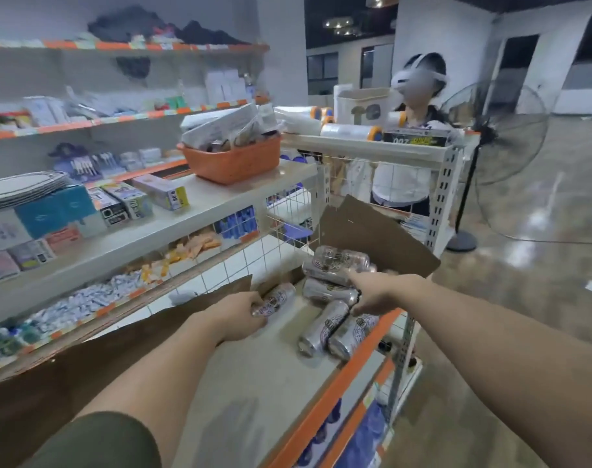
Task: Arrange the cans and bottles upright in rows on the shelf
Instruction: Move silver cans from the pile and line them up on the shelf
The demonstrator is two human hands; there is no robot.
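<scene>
Dim, soft indoor light; glare streaks the floor (541,231) at right; whole picture motion-blurred, edges bent by wide-angle lens.

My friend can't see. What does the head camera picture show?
A person's left hand grips a silver drink can lying on a beige shelf with an orange edge, while the right hand reaches into a pile of toppled silver cans. None stands upright.

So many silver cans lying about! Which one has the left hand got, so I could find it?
Find the beige shelf with the orange front edge, low in the middle. Beside the brown cardboard flap on its left, the left hand grips one silver can lying on its side. It lies alone, apart from the heap of cans by the right hand.
</scene>
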